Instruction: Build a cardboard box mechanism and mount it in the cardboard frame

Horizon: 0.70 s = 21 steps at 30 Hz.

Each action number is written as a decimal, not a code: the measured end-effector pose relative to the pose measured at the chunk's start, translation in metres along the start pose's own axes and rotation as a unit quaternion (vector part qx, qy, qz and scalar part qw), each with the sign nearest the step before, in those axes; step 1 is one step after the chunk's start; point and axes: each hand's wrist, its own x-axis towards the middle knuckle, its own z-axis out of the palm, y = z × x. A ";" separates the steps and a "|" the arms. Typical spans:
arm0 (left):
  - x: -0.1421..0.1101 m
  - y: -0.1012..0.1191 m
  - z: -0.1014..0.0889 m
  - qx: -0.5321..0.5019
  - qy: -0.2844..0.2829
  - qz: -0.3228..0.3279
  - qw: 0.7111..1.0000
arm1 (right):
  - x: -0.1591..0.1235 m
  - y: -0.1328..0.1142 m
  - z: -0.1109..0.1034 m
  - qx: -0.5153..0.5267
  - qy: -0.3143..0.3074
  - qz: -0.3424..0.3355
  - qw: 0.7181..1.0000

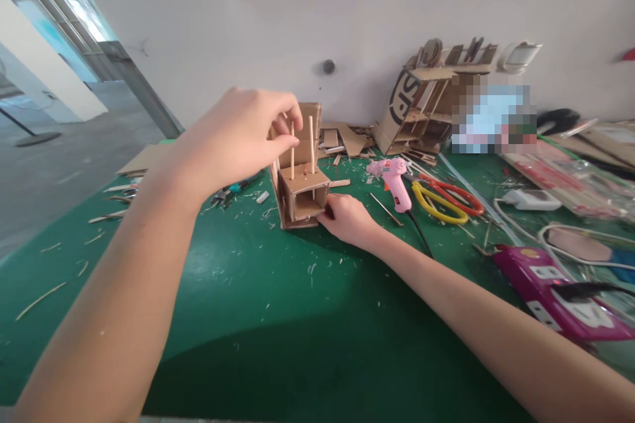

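Observation:
A small cardboard model [303, 180] stands on the green table, an open-fronted box with a taller cardboard panel [311, 120] behind it. Two thin wooden sticks rise from the box's top; one is the right-hand stick [311, 139], standing free. My left hand [253, 129] reaches over from the left, thumb and fingers pinched round the upper part of the left-hand stick [292, 162]. Low on the right side, my right hand [347, 217] grips the base of the cardboard model, its fingertips partly hidden behind it.
Right of the model lie a pink glue gun [394, 182], yellow-handled scissors [439, 203] and a purple power strip [560, 291]. A larger cardboard structure [397, 112] stands by the wall. Pliers [231, 193] lie to the left. Wood shavings litter the table.

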 end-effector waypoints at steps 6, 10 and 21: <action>0.001 -0.001 0.001 0.008 0.010 0.011 1.000 | -0.001 -0.002 -0.002 0.006 -0.005 -0.005 1.000; 0.002 -0.002 -0.001 0.012 -0.004 0.010 1.000 | -0.001 -0.002 -0.002 0.005 -0.005 -0.004 1.000; 0.003 -0.004 -0.001 0.020 -0.012 0.014 1.000 | 0.000 0.000 0.000 0.002 -0.001 -0.002 1.000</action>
